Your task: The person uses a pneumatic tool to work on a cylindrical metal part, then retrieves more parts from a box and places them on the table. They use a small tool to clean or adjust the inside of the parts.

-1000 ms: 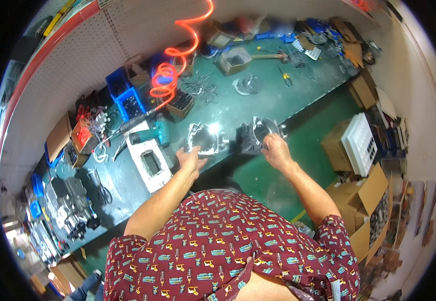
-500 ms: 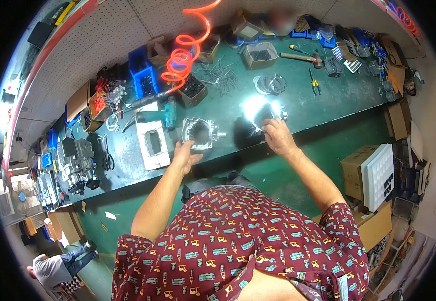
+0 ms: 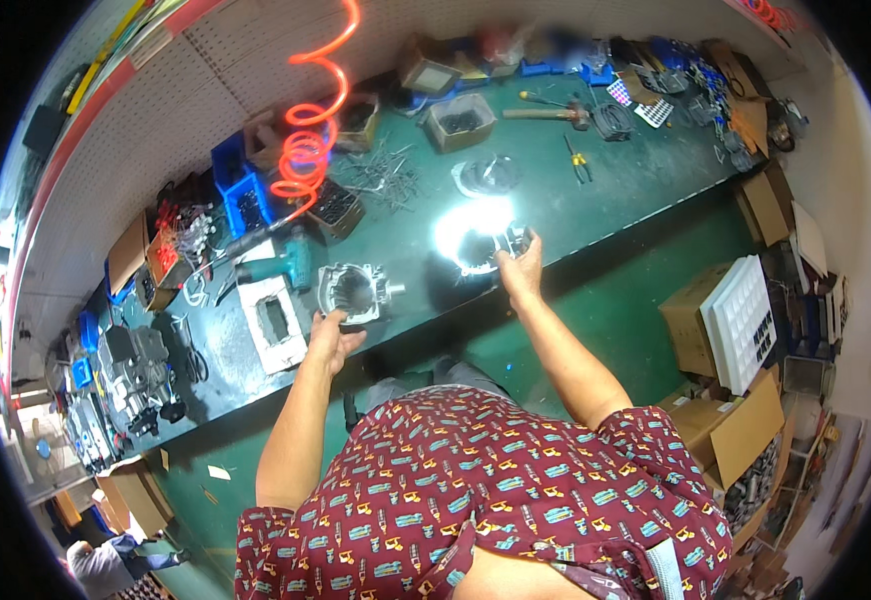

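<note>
- the left hand [image 3: 330, 335] grips the near edge of a grey cast metal housing [image 3: 353, 292] with a round bore, fingers curled onto its rim; the housing sits on the green workbench [image 3: 615, 185] near its front edge.
- the right hand [image 3: 518, 272] is closed around a second shiny metal part [image 3: 477, 240], also on the bench near the front edge; strong glare washes out that part, so its shape cannot be told.
- the two parts lie well apart, the glaring one to the right of the housing.
- just left of the housing stands a white block with a rectangular hollow [image 3: 273, 322], and behind that lies a teal power tool [image 3: 285, 265].
- an orange coiled hose [image 3: 305, 150] hangs above the bench, behind the housing.
- blue bins [image 3: 235, 190] stand at the back by the pegboard wall.
- a hammer [image 3: 545, 112] lies farther along the bench to the right.
- cardboard boxes [image 3: 725, 440] stand on the floor at the person's right.
</note>
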{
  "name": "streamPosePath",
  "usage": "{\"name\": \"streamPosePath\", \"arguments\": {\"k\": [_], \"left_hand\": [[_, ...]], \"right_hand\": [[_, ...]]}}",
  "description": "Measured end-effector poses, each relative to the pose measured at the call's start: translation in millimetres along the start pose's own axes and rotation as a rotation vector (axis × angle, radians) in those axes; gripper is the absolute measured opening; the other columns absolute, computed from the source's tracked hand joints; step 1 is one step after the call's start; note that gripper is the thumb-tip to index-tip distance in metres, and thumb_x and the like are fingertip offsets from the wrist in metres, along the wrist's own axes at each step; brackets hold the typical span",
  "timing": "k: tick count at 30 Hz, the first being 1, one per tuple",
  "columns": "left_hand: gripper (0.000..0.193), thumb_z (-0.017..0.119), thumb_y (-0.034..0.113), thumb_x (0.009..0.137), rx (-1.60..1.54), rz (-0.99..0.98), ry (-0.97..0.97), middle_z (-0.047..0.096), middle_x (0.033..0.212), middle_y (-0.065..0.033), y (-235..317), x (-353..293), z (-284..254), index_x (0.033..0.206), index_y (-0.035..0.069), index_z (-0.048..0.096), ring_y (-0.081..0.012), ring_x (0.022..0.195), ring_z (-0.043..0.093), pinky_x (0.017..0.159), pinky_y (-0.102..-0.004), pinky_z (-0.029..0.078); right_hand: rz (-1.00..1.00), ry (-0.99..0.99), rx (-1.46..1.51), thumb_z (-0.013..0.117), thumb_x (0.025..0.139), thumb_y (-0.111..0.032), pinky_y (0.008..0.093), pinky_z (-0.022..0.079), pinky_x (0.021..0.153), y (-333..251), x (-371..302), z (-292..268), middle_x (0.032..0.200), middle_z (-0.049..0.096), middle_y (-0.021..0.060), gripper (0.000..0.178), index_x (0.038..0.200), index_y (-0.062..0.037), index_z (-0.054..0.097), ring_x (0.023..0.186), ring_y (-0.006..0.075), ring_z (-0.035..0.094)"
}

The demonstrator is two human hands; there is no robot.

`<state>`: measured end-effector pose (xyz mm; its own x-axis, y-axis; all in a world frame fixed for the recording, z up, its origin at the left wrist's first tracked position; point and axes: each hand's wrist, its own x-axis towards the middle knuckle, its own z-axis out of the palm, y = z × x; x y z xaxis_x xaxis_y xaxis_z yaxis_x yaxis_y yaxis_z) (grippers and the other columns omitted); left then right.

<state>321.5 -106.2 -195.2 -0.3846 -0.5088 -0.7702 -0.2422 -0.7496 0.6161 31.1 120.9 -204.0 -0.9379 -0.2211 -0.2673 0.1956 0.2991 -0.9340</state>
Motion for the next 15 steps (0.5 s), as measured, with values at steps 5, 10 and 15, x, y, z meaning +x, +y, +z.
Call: {"name": "streamPosePath", "arguments": {"k": [5,10,15], "left_hand": [[0.031,0.052,0.008,0.094,-0.024,0.020,0.002,0.064,0.110,-0.0218,-1.6,2.9,4.2,0.122,0.001,0.041,-0.0363,0.089,0.072,0.069,-0.0431,0.066],[0.037,0.050,0.006,0.092,-0.204,-0.034,-0.007,0.061,0.117,-0.0181,-15.8,17.1,-2.7,0.128,0.005,0.043,-0.0375,0.093,0.069,0.078,-0.0457,0.064],[0.026,0.050,0.006,0.093,-0.312,-0.036,0.015,0.063,0.110,-0.0203,-23.2,18.5,1.5,0.117,-0.003,0.051,-0.0377,0.094,0.069,0.081,-0.0459,0.065]], "right_hand": [[0.100,0.022,0.103,0.069,0.081,-0.013,0.0332,0.052,0.083,13.3,7.4,0.2,0.111,0.065,0.0146,0.078,0.150,0.0000,0.036,0.095,0.0197,0.064],[0.019,-0.003,0.114,0.067,0.084,-0.007,0.0330,0.055,0.075,5.5,18.2,2.5,0.118,0.067,0.0159,0.068,0.147,0.0019,0.043,0.095,0.0174,0.067],[-0.224,0.059,-0.044,0.064,0.082,-0.004,0.0318,0.056,0.077,-5.9,29.2,-12.4,0.111,0.072,0.0188,0.060,0.140,0.0054,0.052,0.089,0.0192,0.070]]}}
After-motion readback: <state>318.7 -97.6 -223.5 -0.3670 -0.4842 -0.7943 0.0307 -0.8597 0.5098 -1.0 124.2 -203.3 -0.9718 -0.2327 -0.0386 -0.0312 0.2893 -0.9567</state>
